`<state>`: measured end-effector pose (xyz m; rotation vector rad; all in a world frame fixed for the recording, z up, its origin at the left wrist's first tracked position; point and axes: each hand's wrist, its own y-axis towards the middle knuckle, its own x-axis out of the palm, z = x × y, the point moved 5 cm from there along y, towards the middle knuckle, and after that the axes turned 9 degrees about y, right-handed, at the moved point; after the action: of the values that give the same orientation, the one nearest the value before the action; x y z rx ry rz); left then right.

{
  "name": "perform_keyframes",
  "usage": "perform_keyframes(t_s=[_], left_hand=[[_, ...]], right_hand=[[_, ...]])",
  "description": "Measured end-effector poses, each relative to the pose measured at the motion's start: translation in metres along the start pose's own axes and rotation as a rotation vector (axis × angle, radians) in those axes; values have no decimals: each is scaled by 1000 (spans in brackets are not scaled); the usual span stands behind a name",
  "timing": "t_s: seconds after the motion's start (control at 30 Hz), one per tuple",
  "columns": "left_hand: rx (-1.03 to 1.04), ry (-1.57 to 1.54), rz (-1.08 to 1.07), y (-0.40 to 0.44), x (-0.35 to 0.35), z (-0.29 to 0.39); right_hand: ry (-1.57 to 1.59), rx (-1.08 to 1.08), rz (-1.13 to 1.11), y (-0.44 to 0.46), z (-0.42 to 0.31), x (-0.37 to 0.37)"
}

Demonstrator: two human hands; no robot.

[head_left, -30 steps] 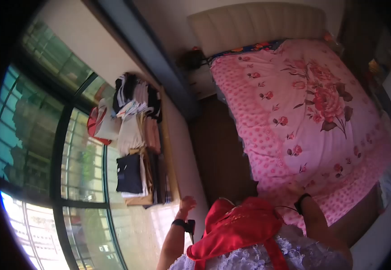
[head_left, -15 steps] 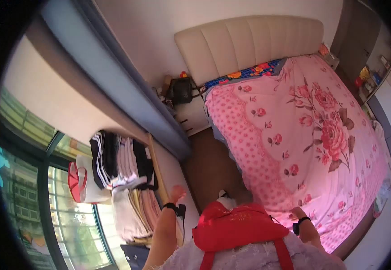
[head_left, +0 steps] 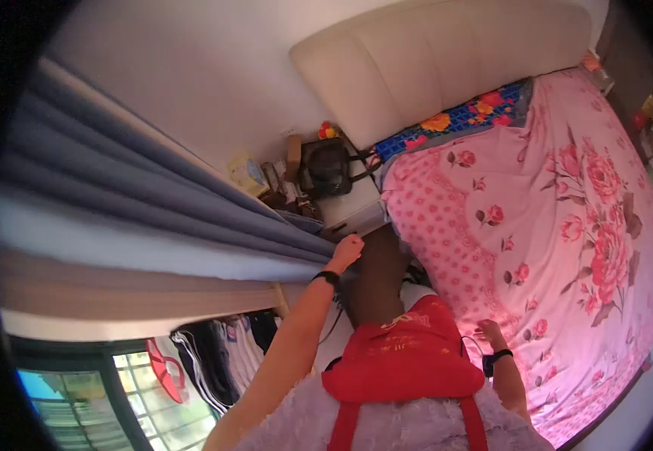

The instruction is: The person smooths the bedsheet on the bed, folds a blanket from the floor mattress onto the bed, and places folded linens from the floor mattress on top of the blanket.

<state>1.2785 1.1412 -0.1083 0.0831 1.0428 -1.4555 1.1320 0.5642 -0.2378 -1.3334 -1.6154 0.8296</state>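
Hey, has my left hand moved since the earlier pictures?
Yes. Your left hand has moved forward, from beside the folded clothes to near the blue-grey curtain, closer to the nightstand.

I see a beige headboard (head_left: 432, 71) ahead, a black bag (head_left: 329, 167) near it, and folded clothes (head_left: 235, 353) near a window (head_left: 120, 387).

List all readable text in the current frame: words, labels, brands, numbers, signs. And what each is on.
No text is legible.
Gold lettering on the red strapped piece worn on the chest: too small and blurred to read.
Pale yellow packet by the curtain: any print too small to tell.
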Motion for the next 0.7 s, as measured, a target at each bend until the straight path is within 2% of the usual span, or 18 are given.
perform_keyframes(t_s=[0.07,0.13,0.23,0.33,0.43,0.47,0.57,0.63,0.67,0.7], left_hand=[[131,252,54,39,-14,7],[230,428,163,57,-43,53],[174,608,293,90,-80,77],[-136,600,220,130,-118,80],[-229,707,347,153,-153,96],[-260,724,345,163,-155,93],[-340,754,350,201,-157,88],[-395,784,353,219,-156,78],[-425,803,357,225,-158,74],[-419,782,332,230,-163,74]], right_hand=[[-59,47,42,0,-49,50],[-9,-29,48,16,-99,84],[-78,-151,42,12,-155,117],[-96,-208,99,7,-212,149],[-78,-205,156,13,-216,154],[22,-187,120,17,-209,153],[38,-158,69,26,-180,153],[-89,-174,67,25,-176,175],[38,-77,114,24,-172,187],[-27,-70,84,25,-174,200]])
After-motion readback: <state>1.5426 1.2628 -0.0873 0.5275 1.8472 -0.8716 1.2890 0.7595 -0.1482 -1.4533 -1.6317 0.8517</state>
